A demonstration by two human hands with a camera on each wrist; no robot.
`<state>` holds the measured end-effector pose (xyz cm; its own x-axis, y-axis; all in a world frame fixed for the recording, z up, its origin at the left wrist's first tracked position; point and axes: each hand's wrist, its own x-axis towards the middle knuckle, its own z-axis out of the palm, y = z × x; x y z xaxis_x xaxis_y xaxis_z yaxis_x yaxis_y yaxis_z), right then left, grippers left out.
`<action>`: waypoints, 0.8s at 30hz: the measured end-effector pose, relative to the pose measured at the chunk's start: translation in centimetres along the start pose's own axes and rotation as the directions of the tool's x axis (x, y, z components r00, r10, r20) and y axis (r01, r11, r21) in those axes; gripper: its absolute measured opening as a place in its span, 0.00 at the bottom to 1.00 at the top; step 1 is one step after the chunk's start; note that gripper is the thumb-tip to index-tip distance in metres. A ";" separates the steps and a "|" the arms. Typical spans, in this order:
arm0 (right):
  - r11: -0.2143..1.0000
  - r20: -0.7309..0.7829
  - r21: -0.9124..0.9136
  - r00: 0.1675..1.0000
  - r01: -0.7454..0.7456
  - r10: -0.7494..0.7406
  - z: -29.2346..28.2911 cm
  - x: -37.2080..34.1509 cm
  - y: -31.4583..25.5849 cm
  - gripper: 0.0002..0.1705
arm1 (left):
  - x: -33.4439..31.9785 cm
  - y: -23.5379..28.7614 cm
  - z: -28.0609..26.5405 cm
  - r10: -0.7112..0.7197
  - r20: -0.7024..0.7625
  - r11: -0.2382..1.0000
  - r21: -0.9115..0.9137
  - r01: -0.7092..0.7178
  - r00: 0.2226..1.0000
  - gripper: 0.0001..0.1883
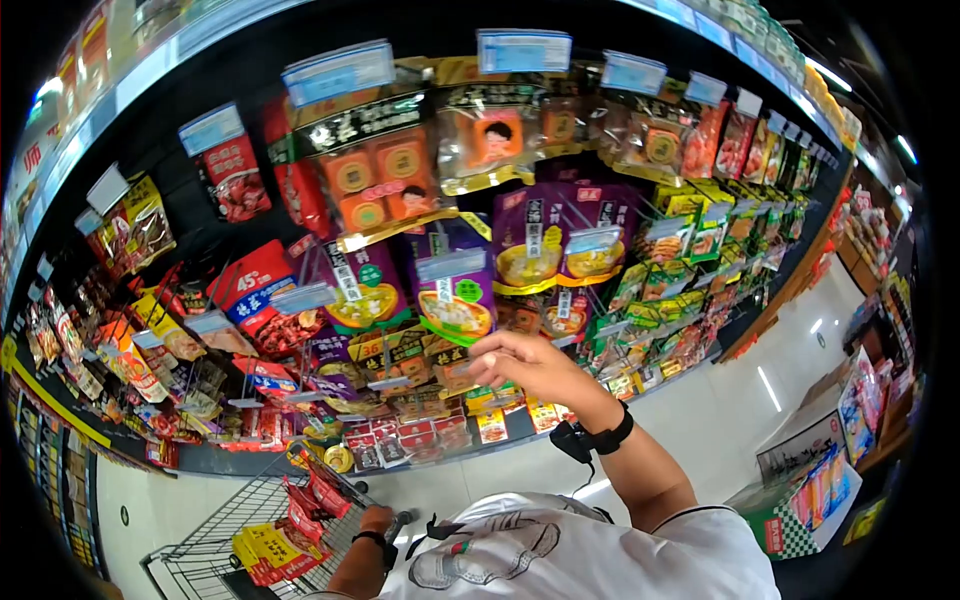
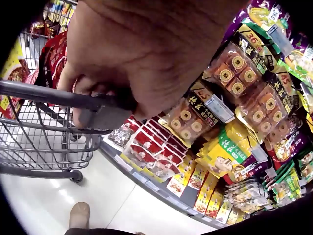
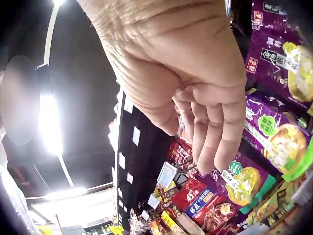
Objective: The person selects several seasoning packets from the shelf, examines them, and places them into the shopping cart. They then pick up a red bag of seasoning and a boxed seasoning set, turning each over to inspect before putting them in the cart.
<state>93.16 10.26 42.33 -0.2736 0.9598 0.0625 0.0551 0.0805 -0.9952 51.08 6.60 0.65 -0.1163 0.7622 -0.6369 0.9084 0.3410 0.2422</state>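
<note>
My left hand (image 2: 142,54) grips the corner of the grey cart handle (image 2: 44,93); in the head view it sits low, beside the cart (image 1: 200,545). Red packets (image 1: 310,510) and a yellow-and-red packet (image 1: 268,552) lie in the cart's basket. My right hand (image 1: 535,368) is raised before the shelf display, fingers loosely bent, nothing visible in them. Its fingertips overlap the green lower edge of a hanging purple food packet (image 1: 455,300) in the head view. In the right wrist view, that purple packet (image 3: 279,142) hangs to the right of the fingers.
Rows of hanging packets fill the shelf wall, with price tags (image 1: 525,52) on the hooks. Square-piece packs (image 1: 380,180) hang above, and green packets (image 1: 690,240) to the right. A box display (image 1: 810,500) stands on the pale floor (image 1: 770,370) behind at right.
</note>
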 end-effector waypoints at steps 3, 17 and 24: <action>1.000 -0.001 -0.016 1.000 0.012 -0.012 -2.5 -0.8 0.2 0.19 | 2.0 0.3 1.2 -0.007 -0.007 0.999 -0.040 0.007 1.000 0.25; 0.999 0.036 -0.036 0.999 0.029 -0.028 -6.6 -1.2 0.0 0.21 | 0.7 2.1 2.2 0.270 -0.221 0.953 -0.082 -0.293 0.937 0.22; 0.984 -0.049 -0.027 0.983 0.178 -0.180 -7.2 -1.1 0.9 0.17 | -2.5 3.7 -1.3 0.532 -0.232 0.789 -0.212 -0.576 0.814 0.18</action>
<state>100.42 11.17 41.93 -0.2316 0.9418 0.2437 0.0315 0.2577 -0.9657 54.15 6.68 4.11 0.2954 0.9297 -0.2202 0.6988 -0.0531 0.7134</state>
